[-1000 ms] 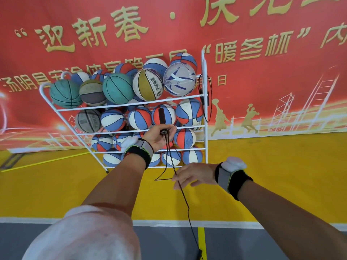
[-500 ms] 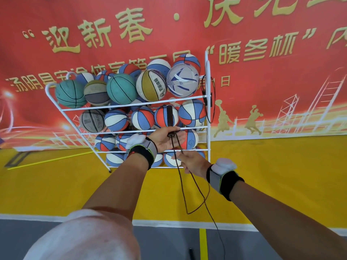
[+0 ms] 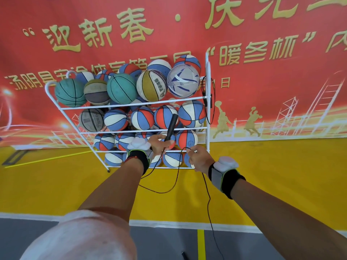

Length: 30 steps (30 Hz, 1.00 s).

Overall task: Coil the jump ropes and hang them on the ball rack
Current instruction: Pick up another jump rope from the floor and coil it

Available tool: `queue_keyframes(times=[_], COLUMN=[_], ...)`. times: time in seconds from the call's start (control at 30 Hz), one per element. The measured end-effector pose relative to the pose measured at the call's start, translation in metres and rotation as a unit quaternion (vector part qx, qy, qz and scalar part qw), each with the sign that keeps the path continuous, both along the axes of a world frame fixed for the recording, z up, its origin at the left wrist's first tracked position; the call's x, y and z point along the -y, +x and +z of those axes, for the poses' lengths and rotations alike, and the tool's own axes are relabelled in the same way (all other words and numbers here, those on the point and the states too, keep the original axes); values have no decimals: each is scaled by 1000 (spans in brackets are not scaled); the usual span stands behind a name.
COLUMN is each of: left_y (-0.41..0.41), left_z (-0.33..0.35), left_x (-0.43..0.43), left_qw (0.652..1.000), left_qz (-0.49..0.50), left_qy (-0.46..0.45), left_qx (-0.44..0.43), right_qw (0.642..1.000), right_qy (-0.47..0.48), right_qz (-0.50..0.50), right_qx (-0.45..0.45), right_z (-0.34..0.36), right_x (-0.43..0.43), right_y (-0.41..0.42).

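Person facing the ball rack (image 3: 131,105), a white wire frame filled with basketballs (image 3: 122,88) that stands before a red banner (image 3: 281,91). The left hand (image 3: 159,145), in front of the rack's lower shelves, grips the base of one black handle (image 3: 172,125) of the jump rope (image 3: 170,190). The handle points up and slightly right across the balls of the rack's middle shelf. The right hand (image 3: 200,159), in front of the rack's lower right corner, has its fingers curled round the thin black cord. Between the two hands the cord arcs over, and below them a loop hangs free above the yellow floor (image 3: 56,194) at the rack's foot. From the right hand the cord trails down toward the viewer, away from the rack. A second rope (image 3: 212,109) hangs on the rack's right post. Both wrists, near the rack's bottom rail, carry black bands (image 3: 234,182) with white devices.
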<state>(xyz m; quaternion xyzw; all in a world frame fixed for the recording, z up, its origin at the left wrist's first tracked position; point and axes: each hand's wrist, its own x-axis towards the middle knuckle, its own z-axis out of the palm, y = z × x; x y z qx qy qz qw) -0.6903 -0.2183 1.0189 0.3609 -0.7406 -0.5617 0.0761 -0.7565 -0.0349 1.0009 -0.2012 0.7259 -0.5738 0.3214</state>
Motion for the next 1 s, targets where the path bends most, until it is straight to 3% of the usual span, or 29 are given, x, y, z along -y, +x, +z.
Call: queue_keyframes(times=[0.2,0.47,0.73,0.87,1.0], left_y=[-3,-2,-4,-5,0], left_z=[-4,-3,-1,-6,-7], left_x=[-2,1,-15,-26,-29], left_qw=[992,985,971,964,955], left_qz=[101,112,71,45,-2], left_qy=[5,89,193,232,266], left_qx=[-72,-96,-120,-126,-130], right_qw=[1000,985,980,983,997], right_qy=[22,106,63,21,-24], right_qz=[-2,26,50,62,39], right_qx=[8,-132,-184,-171,-58], right_z=[-7,-14,-15,-11,5], right_x=[-6,-14,-21,-19,-17], right_y=[-7,-14,-15,-9,-1])
